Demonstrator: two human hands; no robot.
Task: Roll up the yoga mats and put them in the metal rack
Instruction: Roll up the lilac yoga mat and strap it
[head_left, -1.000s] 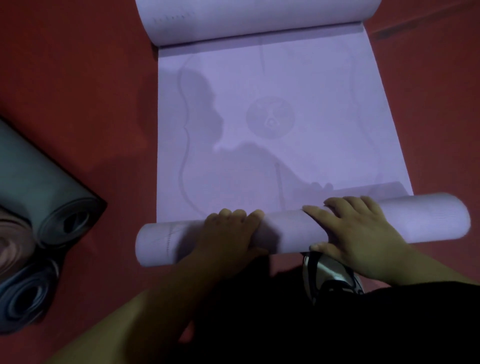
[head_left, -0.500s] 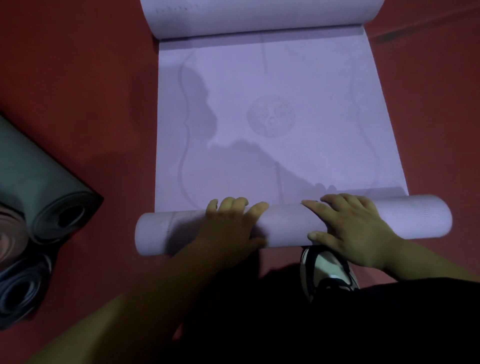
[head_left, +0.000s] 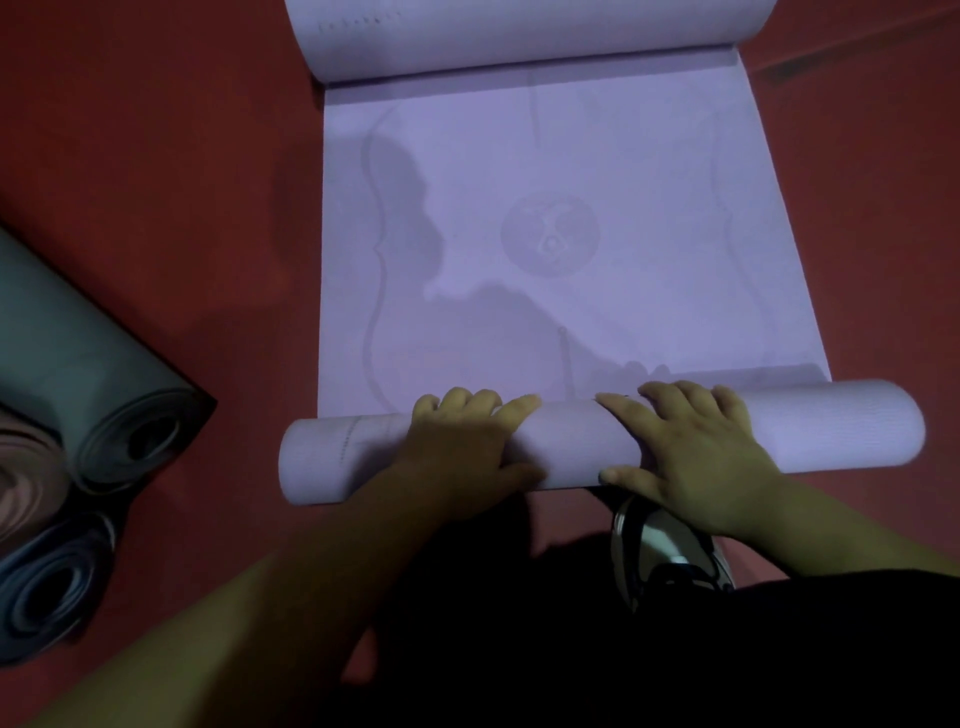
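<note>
We have the lilac printed yoga mat spread on the red floor. Its near end is a tight tube lying crosswise just ahead of us, and its far end is curled too. Our left hand grips the tube, fingers curled over its top. Our right hand presses on it with fingers spread nearly straight. A black-and-white shoe shows under that wrist. At left, touching one another, lie a grey-green rolled mat, a pink rolled mat and a blue-grey rolled mat.
</note>
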